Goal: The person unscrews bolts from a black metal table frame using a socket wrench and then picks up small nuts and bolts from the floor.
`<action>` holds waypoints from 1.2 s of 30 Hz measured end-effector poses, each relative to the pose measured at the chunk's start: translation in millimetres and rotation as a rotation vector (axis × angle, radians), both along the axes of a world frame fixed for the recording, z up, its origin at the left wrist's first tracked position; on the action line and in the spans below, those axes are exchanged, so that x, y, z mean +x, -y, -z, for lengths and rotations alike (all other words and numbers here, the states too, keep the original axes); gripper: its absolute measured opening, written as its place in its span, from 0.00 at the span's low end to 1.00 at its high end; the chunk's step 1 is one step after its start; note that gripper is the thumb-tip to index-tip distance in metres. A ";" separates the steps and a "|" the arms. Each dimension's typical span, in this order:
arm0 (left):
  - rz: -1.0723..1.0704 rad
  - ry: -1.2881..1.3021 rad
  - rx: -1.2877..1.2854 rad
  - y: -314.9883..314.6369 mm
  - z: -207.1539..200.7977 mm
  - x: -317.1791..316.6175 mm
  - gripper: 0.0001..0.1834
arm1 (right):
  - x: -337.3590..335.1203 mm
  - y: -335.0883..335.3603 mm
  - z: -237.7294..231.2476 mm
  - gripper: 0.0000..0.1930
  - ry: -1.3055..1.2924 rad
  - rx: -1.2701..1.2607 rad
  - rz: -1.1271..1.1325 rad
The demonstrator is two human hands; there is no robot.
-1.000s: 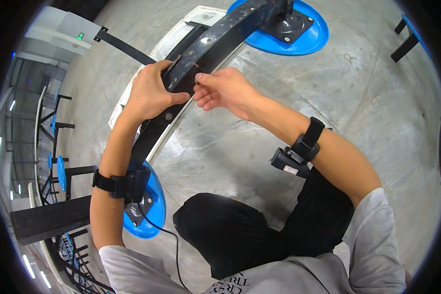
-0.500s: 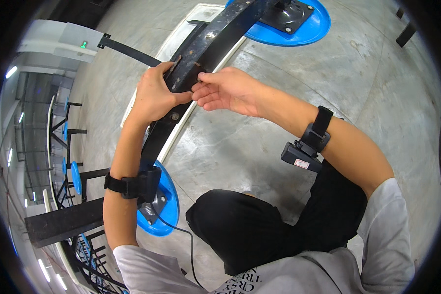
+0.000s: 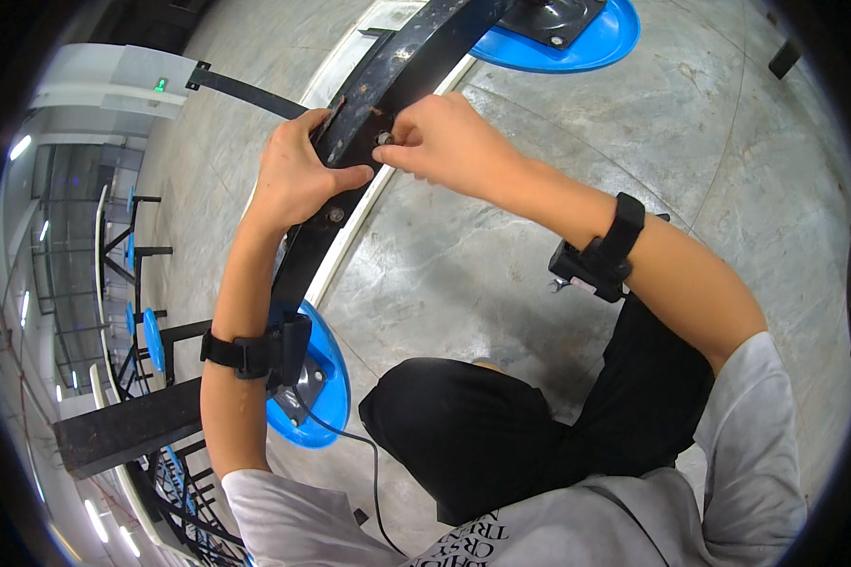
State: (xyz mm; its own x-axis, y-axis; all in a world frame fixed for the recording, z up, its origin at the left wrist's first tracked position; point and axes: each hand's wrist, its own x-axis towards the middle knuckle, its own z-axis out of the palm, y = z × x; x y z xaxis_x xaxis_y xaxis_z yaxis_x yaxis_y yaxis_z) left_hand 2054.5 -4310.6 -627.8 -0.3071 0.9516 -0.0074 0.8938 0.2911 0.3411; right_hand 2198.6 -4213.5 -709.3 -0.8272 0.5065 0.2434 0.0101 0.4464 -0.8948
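Note:
A black metal beam [image 3: 408,64], scuffed and rust-spotted, runs slantwise in front of me. My left hand [image 3: 298,175] straddles it, thumb on the near side and fingertips over the far edge. With thumb and bent fingers, my right hand [image 3: 444,142] pinches a bolt [image 3: 384,139] at the beam's near side; whether a nut is on it is hidden by the fingers. Lower on the same beam, nearer me, sits another bolt [image 3: 336,215]. A black arm [image 3: 255,94] sticks out leftward from the beam beyond my left hand.
Blue round seats on black plates are at the beam's far end [image 3: 577,52] and near end [image 3: 336,378]. A pale board [image 3: 350,71] lies under the beam. A metal wrench end [image 3: 559,283] shows on the concrete floor [image 3: 444,302]. More seat frames [image 3: 113,369] stand at left.
My right hand has turned over, knuckles now upward, and its fingertips have closed around the bolt. My left hand stays on the beam, its thumb shifted slightly. The wrench end has come into sight.

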 end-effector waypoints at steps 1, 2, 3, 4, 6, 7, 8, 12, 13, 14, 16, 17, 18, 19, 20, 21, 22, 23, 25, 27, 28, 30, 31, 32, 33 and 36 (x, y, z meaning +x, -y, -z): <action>0.001 -0.014 -0.003 0.0 0.4 -0.2 0.29 | 1.5 2.1 -0.4 0.18 0.049 -0.300 -0.064; 0.001 -0.014 -0.004 0.4 1.3 -0.8 0.29 | 0.1 2.2 1.3 0.18 0.050 -0.301 -0.065; 0.004 -0.013 0.004 0.5 2.4 -1.6 0.29 | -2.3 1.6 3.7 0.19 -0.027 -0.559 -0.105; 0.007 -0.013 0.011 0.8 3.0 -1.9 0.28 | -4.2 2.1 5.7 0.19 -0.106 -0.816 -0.144; 0.008 0.008 0.018 1.0 1.4 -1.5 0.28 | -6.7 5.9 8.4 0.19 -0.144 -0.794 -0.125; 0.008 0.029 0.025 0.8 0.4 -0.6 0.28 | -7.0 7.4 8.7 0.19 -0.182 -0.770 -0.107; 0.009 0.030 0.024 0.1 -0.4 0.8 0.28 | -6.3 8.0 9.0 0.19 -0.181 -0.770 -0.105; -0.015 0.003 -0.015 0.4 0.8 5.7 0.27 | -0.4 7.5 3.2 0.16 -0.043 -0.755 -0.021; -0.017 -0.008 -0.015 0.8 1.9 6.4 0.27 | 0.8 7.3 2.4 0.15 -0.032 -0.874 -0.049; -0.017 -0.007 -0.016 1.0 3.2 5.0 0.27 | -0.1 7.8 4.2 0.15 -0.031 -0.875 -0.048; 0.000 0.014 0.001 0.9 4.3 1.4 0.27 | -2.0 9.0 7.0 0.15 -0.095 -0.794 -0.057; 0.001 0.015 0.000 1.1 4.1 1.4 0.27 | -1.9 9.7 8.3 0.15 -0.094 -0.795 -0.056; 0.002 0.015 0.000 1.1 4.1 1.3 0.27 | -1.5 10.6 8.7 0.15 -0.063 -0.733 -0.057; 0.002 0.016 0.000 1.0 4.0 1.4 0.27 | -1.2 11.1 8.9 0.15 -0.033 -0.672 -0.060; 0.002 0.017 0.000 0.7 4.1 2.2 0.27 | -0.5 10.4 8.5 0.15 -0.031 -0.672 -0.059; 0.005 0.007 0.002 1.1 4.2 3.3 0.27 | 0.6 10.1 6.7 0.15 -0.028 -0.790 -0.055; 0.008 -0.003 0.003 1.7 4.2 3.7 0.27 | 0.7 10.2 6.0 0.14 -0.025 -0.907 -0.051; 0.006 -0.003 0.002 2.3 4.1 3.0 0.27 | -0.8 10.5 7.3 0.14 -0.023 -0.908 -0.052; 0.017 0.015 0.003 1.0 4.0 2.7 0.28 | -3.2 9.8 10.8 0.16 -0.085 -0.818 -0.075; 0.007 0.024 -0.009 0.4 3.1 3.2 0.28 | -6.7 12.5 14.1 0.17 -0.087 -0.761 -0.004; -0.003 0.032 -0.022 0.6 3.2 3.3 0.28 | -7.8 13.5 15.3 0.19 -0.090 -0.703 0.065; -0.004 0.008 -0.017 1.4 4.8 3.2 0.29 | -3.4 10.5 14.8 0.20 -0.093 -0.778 0.026; -0.004 -0.015 -0.012 2.1 5.7 2.9 0.30 | -0.9 9.1 12.7 0.22 -0.096 -0.852 -0.012; -0.006 -0.015 -0.012 2.9 6.4 2.1 0.30 | 0.9 8.1 9.7 0.22 -0.095 -0.853 -0.013; -0.004 -0.016 -0.011 3.3 6.4 1.6 0.30 | 3.5 6.6 5.2 0.22 -0.064 -0.844 -0.009; -0.008 -0.012 -0.015 3.8 5.5 1.1 0.31 | 2.0 8.3 3.6 0.21 -0.046 -0.854 -0.036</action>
